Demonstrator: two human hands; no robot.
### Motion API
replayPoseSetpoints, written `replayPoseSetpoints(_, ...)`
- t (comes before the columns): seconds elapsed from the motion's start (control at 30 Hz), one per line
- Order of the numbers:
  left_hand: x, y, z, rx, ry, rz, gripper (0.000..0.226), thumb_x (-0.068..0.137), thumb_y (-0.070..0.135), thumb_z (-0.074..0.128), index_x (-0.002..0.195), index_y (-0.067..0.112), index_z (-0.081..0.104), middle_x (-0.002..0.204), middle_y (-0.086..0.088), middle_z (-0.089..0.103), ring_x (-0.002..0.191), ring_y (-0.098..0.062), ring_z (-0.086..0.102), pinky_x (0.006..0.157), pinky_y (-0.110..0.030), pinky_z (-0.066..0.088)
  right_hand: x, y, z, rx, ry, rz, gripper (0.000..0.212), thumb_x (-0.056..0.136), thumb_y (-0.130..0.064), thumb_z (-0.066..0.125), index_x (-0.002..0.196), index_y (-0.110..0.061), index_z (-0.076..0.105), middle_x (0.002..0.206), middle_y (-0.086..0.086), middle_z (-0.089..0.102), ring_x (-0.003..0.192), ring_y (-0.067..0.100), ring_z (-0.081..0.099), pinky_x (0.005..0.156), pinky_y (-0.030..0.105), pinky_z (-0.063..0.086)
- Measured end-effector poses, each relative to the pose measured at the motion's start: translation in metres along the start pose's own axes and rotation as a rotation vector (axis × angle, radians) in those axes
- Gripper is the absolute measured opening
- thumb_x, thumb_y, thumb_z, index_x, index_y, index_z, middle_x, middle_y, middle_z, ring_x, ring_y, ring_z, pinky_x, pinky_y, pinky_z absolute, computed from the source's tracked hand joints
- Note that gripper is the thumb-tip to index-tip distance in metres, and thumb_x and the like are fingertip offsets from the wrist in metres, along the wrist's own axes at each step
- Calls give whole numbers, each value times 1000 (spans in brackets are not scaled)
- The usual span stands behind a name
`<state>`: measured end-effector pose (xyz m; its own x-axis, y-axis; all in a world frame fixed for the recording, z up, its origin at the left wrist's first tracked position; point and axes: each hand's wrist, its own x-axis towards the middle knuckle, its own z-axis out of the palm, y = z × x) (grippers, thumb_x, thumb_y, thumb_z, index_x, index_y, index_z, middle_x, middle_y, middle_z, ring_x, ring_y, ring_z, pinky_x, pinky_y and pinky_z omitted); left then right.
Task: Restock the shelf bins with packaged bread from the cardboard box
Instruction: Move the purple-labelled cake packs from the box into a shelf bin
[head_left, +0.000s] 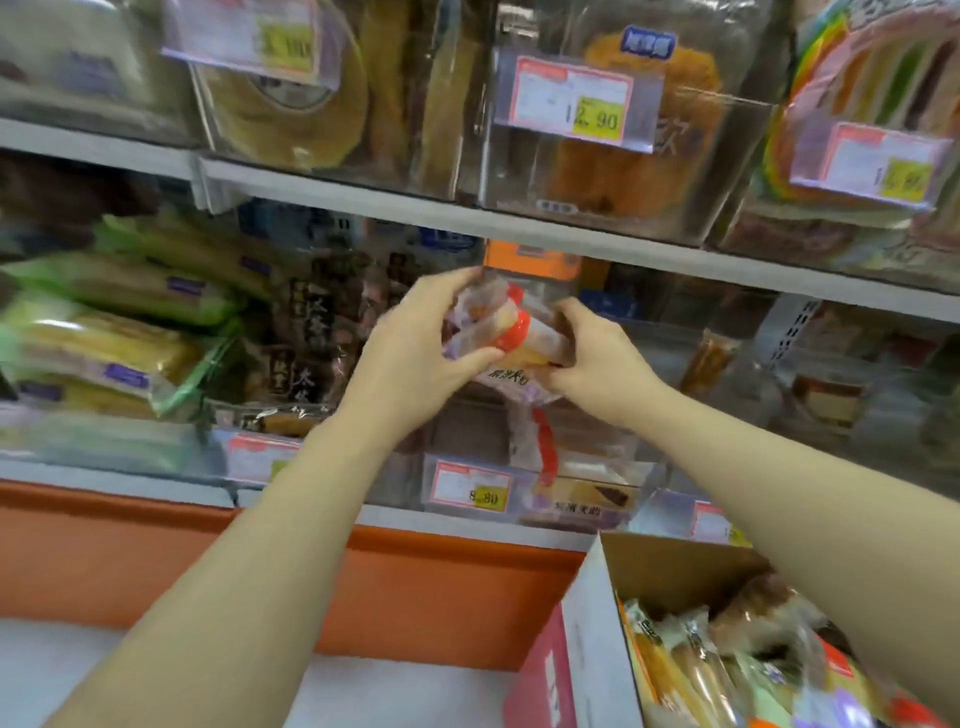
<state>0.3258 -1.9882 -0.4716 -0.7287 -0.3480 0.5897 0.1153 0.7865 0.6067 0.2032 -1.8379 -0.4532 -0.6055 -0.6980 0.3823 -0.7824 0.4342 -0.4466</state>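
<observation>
Both my hands hold a clear bread packet (511, 332) with a red band, up at the opening of a clear shelf bin (582, 457) on the middle shelf. My left hand (415, 343) grips the packet's left end, thumb underneath. My right hand (592, 358) grips its right end. More packets with the same red band stand inside that bin below the held one. The cardboard box (670, 571) sits at the lower right, open, with several packaged breads (727, 665) inside.
Green-wrapped loaves (104, 343) and dark packets (311, 332) fill the bins to the left. The upper shelf (467, 218) holds clear bins of round cakes with price tags (574, 101). An orange panel (208, 561) runs below the middle shelf.
</observation>
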Motion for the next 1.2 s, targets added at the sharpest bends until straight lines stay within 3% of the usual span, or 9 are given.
replayPoseSetpoints(0.13, 13, -32, 0, 84, 73, -58, 53, 83, 34, 71, 131, 21, 53, 127, -3, 55, 113, -22, 56, 96, -38, 47, 30, 10, 28, 211, 40, 22, 56, 77, -4, 73, 127, -9, 48, 112, -4, 56, 108, 11, 54, 77, 2, 38)
replayPoseSetpoints(0.23, 19, -45, 5, 187, 79, -83, 40, 84, 41, 58, 118, 20, 63, 117, -7, 62, 105, -30, 59, 89, -46, 49, 44, 20, 50, 260, 53, 73, 48, 79, -4, 73, 119, -15, 50, 107, -7, 55, 105, 13, 55, 78, 11, 40)
replayPoseSetpoints(0.4, 24, -60, 18, 206, 11, -105, 31, 82, 33, 62, 112, 24, 66, 112, -3, 64, 103, -27, 60, 83, -43, 51, 50, 38, 74, 178, 2, 84, 51, 80, -8, 73, 124, -9, 48, 108, -9, 50, 98, 6, 47, 62, -6, 30)
replayPoseSetpoints(0.57, 38, -64, 29, 126, -122, -196, 26, 83, 16, 63, 109, 19, 68, 104, -1, 69, 97, -20, 63, 87, -37, 52, 66, 58, 63, 105, -137, 56, 58, 77, -14, 76, 129, -17, 48, 115, -12, 55, 111, 6, 53, 87, 14, 38)
replayPoseSetpoints(0.7, 42, -60, 36, 170, -309, -192, 30, 86, 16, 63, 115, 24, 66, 110, 2, 69, 105, -16, 62, 95, -33, 48, 67, 71, 49, 55, -239, 10, 53, 76, -5, 76, 119, -20, 51, 113, -10, 55, 109, 6, 52, 82, 1, 36)
replayPoseSetpoints(0.8, 42, -62, 38, 210, -348, -179, 31, 88, 16, 61, 117, 26, 65, 113, 4, 68, 108, -15, 60, 97, -31, 46, 67, 74, 46, 21, -276, -20, 49, 75, -1, 76, 114, -19, 53, 109, -9, 56, 106, 7, 52, 79, -5, 33)
replayPoseSetpoints(0.93, 42, -67, 26, 270, -241, -135, 23, 86, 20, 63, 108, 26, 65, 112, 1, 62, 105, -21, 57, 89, -38, 50, 81, 61, 58, -220, -397, -56, 57, 78, -14, 75, 129, -15, 51, 120, -3, 57, 111, 10, 51, 85, 11, 34)
replayPoseSetpoints(1.1, 36, -73, 21, 282, -227, -118, 27, 85, 33, 63, 111, 31, 66, 113, 4, 62, 106, -18, 56, 90, -36, 47, 108, 50, 84, -509, -516, 41, 45, 82, -17, 67, 124, -13, 52, 108, 2, 58, 105, 21, 58, 88, 31, 48)
replayPoseSetpoints(1.2, 34, -76, 22, 269, -196, -104, 28, 86, 32, 63, 113, 31, 65, 111, 5, 65, 105, -17, 57, 96, -36, 43, 105, 56, 98, -550, -460, -37, 72, 78, -23, 69, 142, -25, 34, 115, 3, 59, 100, 21, 60, 85, 38, 53)
